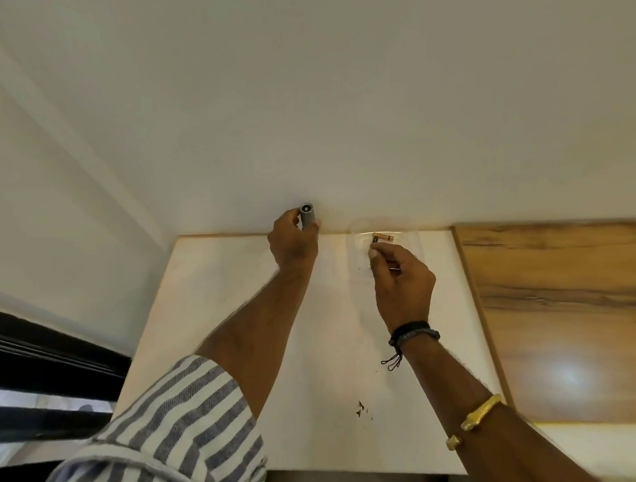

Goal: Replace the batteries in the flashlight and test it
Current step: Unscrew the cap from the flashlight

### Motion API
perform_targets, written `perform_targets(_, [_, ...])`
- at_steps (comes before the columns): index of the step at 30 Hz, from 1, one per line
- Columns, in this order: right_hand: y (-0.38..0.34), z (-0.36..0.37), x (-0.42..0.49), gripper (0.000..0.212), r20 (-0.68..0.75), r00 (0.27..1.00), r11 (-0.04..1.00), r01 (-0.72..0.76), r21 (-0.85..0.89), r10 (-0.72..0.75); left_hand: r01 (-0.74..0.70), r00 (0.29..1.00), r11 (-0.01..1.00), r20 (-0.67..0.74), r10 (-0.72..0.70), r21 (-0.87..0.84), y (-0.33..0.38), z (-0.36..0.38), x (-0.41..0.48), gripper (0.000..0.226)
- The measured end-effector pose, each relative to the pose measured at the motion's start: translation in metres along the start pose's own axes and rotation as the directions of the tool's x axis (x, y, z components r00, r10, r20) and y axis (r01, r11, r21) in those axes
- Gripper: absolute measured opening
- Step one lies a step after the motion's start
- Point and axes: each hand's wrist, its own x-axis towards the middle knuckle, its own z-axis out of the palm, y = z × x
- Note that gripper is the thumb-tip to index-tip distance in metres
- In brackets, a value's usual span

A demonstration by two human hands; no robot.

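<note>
A grey flashlight [307, 216] is gripped upright in the left hand [293, 243], fingers wrapped round its body, open end toward the camera, at the far edge of the white table [240, 315] by the wall. A dark battery [375, 240] is pinched at the fingertips of the right hand [400, 277], over a clear plastic tray [359, 235]. A copper-topped battery [383, 236] is seen lying in the tray, just beside the held one. Black cord bracelets [413, 333] and a gold bangle [477, 415] are worn on the right arm.
</note>
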Motion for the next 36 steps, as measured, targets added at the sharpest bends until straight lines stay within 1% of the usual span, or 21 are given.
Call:
perform_targets(6, [0.006, 0.0, -0.001, 0.014, 0.002, 1.0, 1.0, -0.013, 0.008, 0.013, 0.0, 1.0, 1.0, 0.0, 0.0, 0.003, -0.003, 0.005, 0.002, 0.025])
perform_targets(10, [0.002, -0.007, -0.005, 0.014, 0.011, 1.0, 1.0, -0.021, -0.013, 0.021, -0.023, 1.0, 1.0, 0.004, 0.023, 0.005, -0.003, -0.005, -0.01, 0.019])
perform_targets(12, [-0.002, -0.012, -0.01, 0.015, 0.017, 0.999, 0.999, -0.036, -0.007, 0.036, -0.056, 0.998, 0.998, 0.021, 0.056, 0.001, -0.003, -0.015, -0.023, 0.019])
perform_targets(16, [-0.013, -0.025, -0.029, 0.015, 0.027, 0.998, 0.998, -0.06, 0.009, 0.06, -0.179, 0.978, 0.982, 0.095, 0.184, -0.06, -0.006, -0.036, -0.059, 0.02])
perform_targets(19, [-0.022, -0.036, -0.048, 0.014, 0.039, 0.997, 0.997, -0.075, 0.031, 0.074, -0.279, 0.944, 0.958, 0.163, 0.287, -0.072, -0.007, -0.052, -0.095, 0.023])
perform_targets(22, [-0.029, -0.049, -0.067, 0.013, 0.065, 0.993, 0.993, -0.099, 0.058, 0.095, -0.394, 0.889, 0.915, 0.218, 0.403, -0.082, -0.007, -0.068, -0.132, 0.018])
perform_targets(27, [-0.036, -0.074, -0.102, 0.011, 0.141, 0.985, 0.986, -0.12, 0.114, 0.104, -0.512, 0.812, 0.859, 0.327, 0.483, 0.003, -0.016, -0.091, -0.189, 0.025])
perform_targets(30, [-0.034, -0.089, -0.122, 0.016, 0.191, 0.978, 0.993, -0.101, 0.062, 0.088, -0.577, 0.765, 0.814, 0.393, 0.511, 0.064, -0.027, -0.099, -0.214, 0.027])
perform_targets(32, [-0.029, -0.096, -0.133, 0.022, 0.217, 0.97, 0.993, -0.115, 0.008, 0.111, -0.622, 0.736, 0.774, 0.426, 0.527, 0.117, -0.037, -0.1, -0.226, 0.027])
perform_targets(36, [-0.019, -0.103, -0.147, 0.036, 0.286, 0.943, 0.978, -0.124, -0.169, 0.169, -0.698, 0.679, 0.689, 0.489, 0.548, 0.197, -0.055, -0.102, -0.244, 0.028])
